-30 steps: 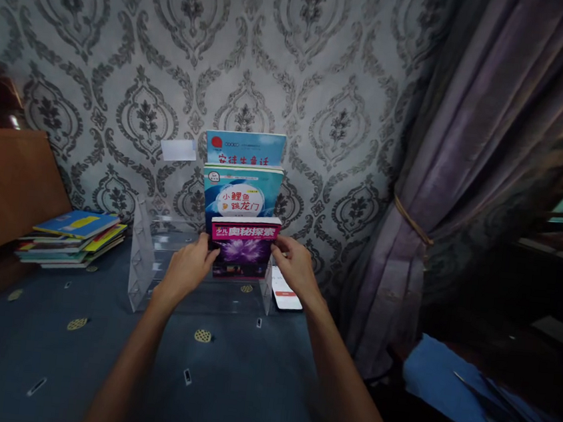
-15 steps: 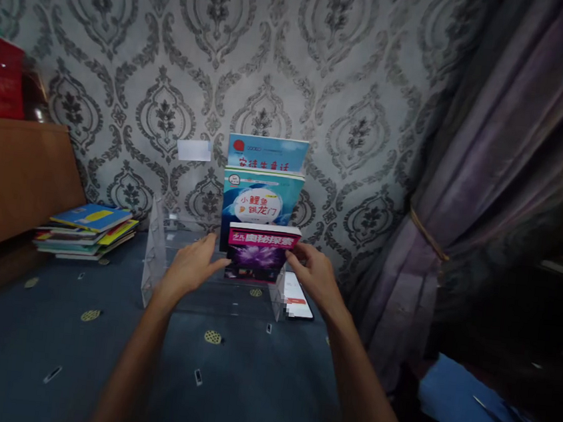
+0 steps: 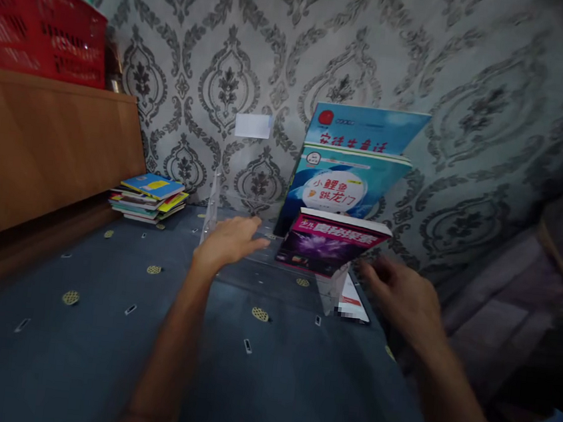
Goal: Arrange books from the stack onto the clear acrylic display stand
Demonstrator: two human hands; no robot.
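A clear acrylic tiered rack (image 3: pixel 212 197) stands on the blue patterned cloth against the wall. Three books stand in its right side: a purple and pink book (image 3: pixel 331 243) in front, a teal book with a white oval (image 3: pixel 344 187) behind it, and a light blue book (image 3: pixel 365 127) at the back. My left hand (image 3: pixel 228 242) hovers open just left of the purple book, fingers stretched toward it and apart from it. My right hand (image 3: pixel 400 297) is open, a little to the right of that book, holding nothing.
A stack of thin colourful books (image 3: pixel 147 195) lies at the left by a wooden cabinet (image 3: pixel 41 152), which carries a red crate (image 3: pixel 39 24). A phone (image 3: pixel 352 306) lies beside the rack's right end. A purple curtain (image 3: pixel 529 291) hangs at the right.
Both hands have let go of the purple book and drawn back from it; it now stands in the rack's front tier. My view has swung left and closer.
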